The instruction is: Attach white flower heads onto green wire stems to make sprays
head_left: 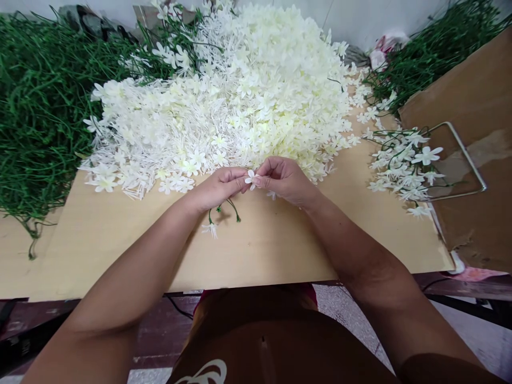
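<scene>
On the pale table (256,261), a great heap of white flowers (272,101) lies at twelve o'clock. Green stems (44,117) (very tangled) lie at ten o'clock, a flowered bunch (402,162) at three. Centrally, the left hand (224,188) grasps a branched green stem (237,217), hanging toward seven o'clock; the right hand (285,180) pinches one small white flower (251,179) between both hands.

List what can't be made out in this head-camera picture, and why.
Head view throughout:
- How the left hand grips the green stems: hidden by the hand itself.
- Back of the white flower: behind petals and right hand.
- Tabletop under the flower heap: covered.
- Green bundle: cut by the left edge.
- Cardboard: cut by the right edge.
</scene>
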A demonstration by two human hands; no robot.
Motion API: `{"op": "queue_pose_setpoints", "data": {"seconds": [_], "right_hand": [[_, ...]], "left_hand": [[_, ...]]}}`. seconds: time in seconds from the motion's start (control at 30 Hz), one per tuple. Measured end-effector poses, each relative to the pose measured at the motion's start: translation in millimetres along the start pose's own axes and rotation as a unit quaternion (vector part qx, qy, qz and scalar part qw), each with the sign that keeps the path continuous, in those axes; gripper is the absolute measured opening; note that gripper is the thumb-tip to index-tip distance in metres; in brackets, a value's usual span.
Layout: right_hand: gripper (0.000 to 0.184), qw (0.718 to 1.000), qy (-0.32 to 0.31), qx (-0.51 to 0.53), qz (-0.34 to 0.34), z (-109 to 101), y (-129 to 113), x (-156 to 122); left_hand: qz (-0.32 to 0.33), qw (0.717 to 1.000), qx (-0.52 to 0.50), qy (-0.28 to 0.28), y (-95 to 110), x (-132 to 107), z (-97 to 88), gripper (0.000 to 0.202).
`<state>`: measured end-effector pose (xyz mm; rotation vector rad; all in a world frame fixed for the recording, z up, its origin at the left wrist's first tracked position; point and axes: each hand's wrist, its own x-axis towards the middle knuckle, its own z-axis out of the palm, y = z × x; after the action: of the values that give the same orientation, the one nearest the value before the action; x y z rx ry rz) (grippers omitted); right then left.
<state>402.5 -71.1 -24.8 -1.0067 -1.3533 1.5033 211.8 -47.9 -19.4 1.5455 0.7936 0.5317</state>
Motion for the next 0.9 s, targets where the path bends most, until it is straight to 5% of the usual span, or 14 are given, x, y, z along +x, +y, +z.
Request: {"op": "queue_pose_setpoints", "data": {"seconds": [0.5,0.9], "right_hand": [[0.041,0.999,0.009,0.043,-0.003,5.1,8.9,4.6],[0.040,0.991,-0.046,0.123,0.035,-3.8,19.6,9.4]], "left_hand": [[0.007,1.000,-0.007,0.003,-2.1,-0.9,-0.1,0.042],[0.026,0.999,-0.029,-0.008,-3.6,-1.0,2.2,0.046]]}}
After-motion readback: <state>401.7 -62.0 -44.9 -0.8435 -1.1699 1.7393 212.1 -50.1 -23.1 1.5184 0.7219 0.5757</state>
